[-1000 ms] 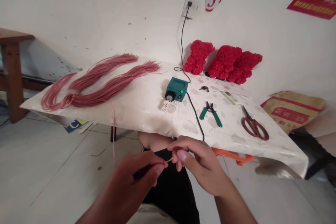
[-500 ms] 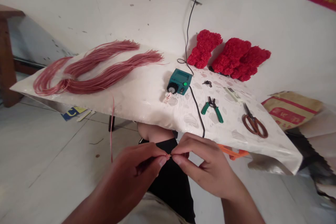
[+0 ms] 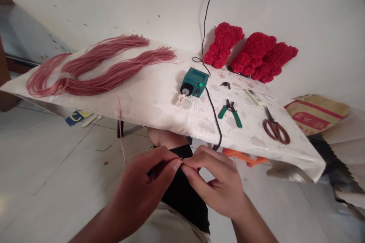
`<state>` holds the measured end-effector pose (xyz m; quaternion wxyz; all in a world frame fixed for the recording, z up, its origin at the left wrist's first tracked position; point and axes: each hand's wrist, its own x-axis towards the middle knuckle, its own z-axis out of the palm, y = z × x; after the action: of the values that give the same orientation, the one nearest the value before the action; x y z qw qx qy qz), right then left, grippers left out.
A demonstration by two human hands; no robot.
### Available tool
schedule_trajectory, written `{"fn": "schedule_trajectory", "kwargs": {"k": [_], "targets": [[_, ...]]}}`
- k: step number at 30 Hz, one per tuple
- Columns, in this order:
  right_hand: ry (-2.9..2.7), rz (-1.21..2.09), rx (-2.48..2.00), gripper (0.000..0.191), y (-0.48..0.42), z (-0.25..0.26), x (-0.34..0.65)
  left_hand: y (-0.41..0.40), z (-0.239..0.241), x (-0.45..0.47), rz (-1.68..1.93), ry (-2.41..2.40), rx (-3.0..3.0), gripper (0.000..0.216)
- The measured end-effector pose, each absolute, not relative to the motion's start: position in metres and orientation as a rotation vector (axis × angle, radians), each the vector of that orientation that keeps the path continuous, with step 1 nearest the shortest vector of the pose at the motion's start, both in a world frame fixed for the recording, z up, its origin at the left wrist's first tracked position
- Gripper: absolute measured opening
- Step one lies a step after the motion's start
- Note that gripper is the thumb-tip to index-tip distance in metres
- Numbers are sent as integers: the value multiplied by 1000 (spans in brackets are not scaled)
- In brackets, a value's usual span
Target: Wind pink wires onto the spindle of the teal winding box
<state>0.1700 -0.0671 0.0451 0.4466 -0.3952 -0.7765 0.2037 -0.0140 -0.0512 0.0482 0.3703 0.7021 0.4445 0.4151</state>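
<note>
My left hand (image 3: pixel 148 184) and my right hand (image 3: pixel 213 184) meet in front of the table edge, both pinched on the tip of one thin pink wire (image 3: pixel 120 129). The bare end of that wire shows between the fingertips. The strand runs up from my left hand to the table edge, toward a big bundle of the same pink wires (image 3: pixel 94 70) lying on the left of the white-covered table (image 3: pixel 159 102). My lap in dark clothing sits just under my hands.
On the table: a teal box with a knob and green light (image 3: pixel 194 82), its black cable, green-handled pliers (image 3: pixel 229 112), brown-handled scissors (image 3: pixel 275 129), a small remote, keys, red fluffy pieces (image 3: pixel 251 57) against the wall. An orange tool pokes out under the table edge. A sack stands at right.
My fingertips have closed together over the wire end, which showed as a short bare tip a second ago. The camera tilted down slightly; the table items kept their places.
</note>
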Motion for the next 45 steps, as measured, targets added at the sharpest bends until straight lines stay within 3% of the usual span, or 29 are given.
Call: {"fn": "schedule_trajectory", "kwargs": {"k": [5, 11, 14, 19, 27, 45], "targets": [[-1989, 341, -994, 10, -69, 48, 168, -53, 46, -12, 1113, 1164, 1908, 21], [-1885, 778, -1011, 12, -62, 51, 175, -55, 41, -16, 1048, 1066, 1996, 25], [-1876, 839, -1021, 8, -60, 49, 180, -54, 37, -19, 952, 1010, 1999, 24], [-2043, 647, -982, 19, -59, 52, 184, -52, 32, -23, 876, 942, 1968, 18], [-2406, 171, -1053, 14, -62, 64, 183, -52, 33, -22, 844, 946, 2016, 22], [-2461, 98, -1026, 20, -65, 66, 180, -52, 33, -24, 639, 999, 1980, 25]]}}
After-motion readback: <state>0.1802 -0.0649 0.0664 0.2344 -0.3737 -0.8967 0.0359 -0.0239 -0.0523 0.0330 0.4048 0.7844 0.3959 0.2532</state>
